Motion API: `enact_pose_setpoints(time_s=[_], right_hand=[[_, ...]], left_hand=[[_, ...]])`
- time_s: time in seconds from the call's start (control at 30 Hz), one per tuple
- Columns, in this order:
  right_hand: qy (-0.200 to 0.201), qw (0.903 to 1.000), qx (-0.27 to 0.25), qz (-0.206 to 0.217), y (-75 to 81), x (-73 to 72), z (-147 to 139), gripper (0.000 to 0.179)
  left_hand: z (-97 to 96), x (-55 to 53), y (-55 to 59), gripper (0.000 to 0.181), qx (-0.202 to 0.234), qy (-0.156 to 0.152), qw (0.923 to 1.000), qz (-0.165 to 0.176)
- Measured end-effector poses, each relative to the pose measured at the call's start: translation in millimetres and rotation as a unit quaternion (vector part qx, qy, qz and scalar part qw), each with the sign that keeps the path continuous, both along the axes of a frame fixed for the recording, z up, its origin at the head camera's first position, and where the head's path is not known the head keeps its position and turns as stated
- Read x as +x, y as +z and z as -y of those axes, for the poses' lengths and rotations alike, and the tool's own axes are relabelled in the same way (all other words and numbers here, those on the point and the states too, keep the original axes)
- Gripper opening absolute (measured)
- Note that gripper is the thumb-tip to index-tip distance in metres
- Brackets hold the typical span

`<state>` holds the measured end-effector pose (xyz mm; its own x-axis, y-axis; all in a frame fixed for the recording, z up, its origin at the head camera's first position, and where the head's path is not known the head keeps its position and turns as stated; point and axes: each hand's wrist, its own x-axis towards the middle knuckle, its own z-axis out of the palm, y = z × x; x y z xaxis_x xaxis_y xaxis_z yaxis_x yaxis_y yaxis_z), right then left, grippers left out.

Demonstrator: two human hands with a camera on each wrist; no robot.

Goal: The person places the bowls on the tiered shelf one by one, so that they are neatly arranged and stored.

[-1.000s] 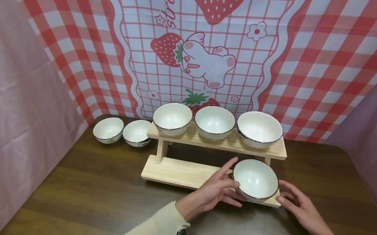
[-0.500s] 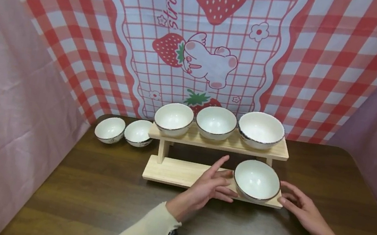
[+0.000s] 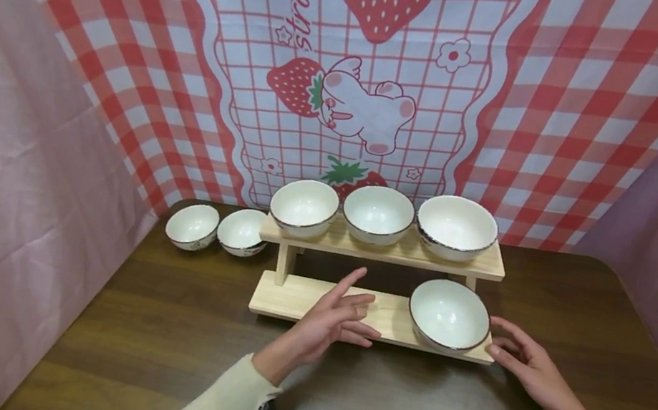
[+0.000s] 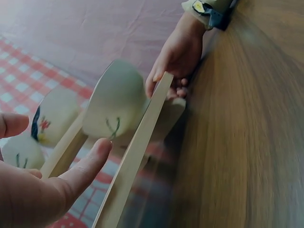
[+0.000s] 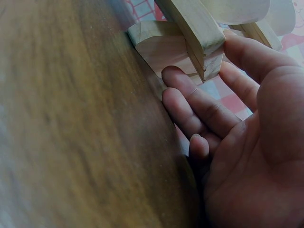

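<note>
A white bowl with a dark rim stands on the right part of the lower board of a two-step wooden rack. My left hand hovers at the front middle of that board, fingers spread and holding nothing, left of the bowl. In the left wrist view its fingertip overlaps the lower side of the bowl, which bears a green line mark. My right hand holds the right end of the lower board, thumb and forefinger at its corners. The right wrist view shows the other fingers curled below the board's end.
On the upper board stand three bowls: a left one, a middle one and a right one. Two smaller bowls, one outer and one partly behind the rack, sit on the brown table. A checked cloth hangs behind.
My left hand has let go of the bowl on the lower board and moved left, away from it. The bowl and my right hand have stayed in place.
</note>
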<state>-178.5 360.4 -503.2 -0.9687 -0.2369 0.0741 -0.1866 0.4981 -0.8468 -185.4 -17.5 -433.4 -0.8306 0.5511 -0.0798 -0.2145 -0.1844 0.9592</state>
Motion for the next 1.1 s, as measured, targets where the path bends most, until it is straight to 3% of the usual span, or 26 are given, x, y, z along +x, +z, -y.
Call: enact_pose_setpoints(time_s=[0.2,0.4,0.63,0.83,1.1], right_hand=[[0.003,1.0000,-0.002,0.002,1.0,-1.2,-1,0.049],[0.002,1.0000,-0.004,-0.003,1.7,-0.7,-3,0.050],[0.001,1.0000,-0.001,-0.002,1.3,-0.3,-3,0.050],[0.003,1.0000,-0.002,-0.003,1.2,-0.8,-3,0.050],[0.003,1.0000,-0.005,0.002,0.5,-0.4,-2,0.049]], left_hand=[[30.7,5.4,1.3,0.074,0.008,0.003,1.0000,-0.004],[60.1,9.8,1.1,0.075,0.036,0.025,0.9990,-0.006],[95.3,14.4,5.0,0.074,0.043,0.078,0.9960,-0.006],[126.8,17.1,7.1,0.075,0.053,0.121,0.9909,-0.027],[166.1,17.9,9.9,0.075,0.054,0.207,0.9760,-0.042]])
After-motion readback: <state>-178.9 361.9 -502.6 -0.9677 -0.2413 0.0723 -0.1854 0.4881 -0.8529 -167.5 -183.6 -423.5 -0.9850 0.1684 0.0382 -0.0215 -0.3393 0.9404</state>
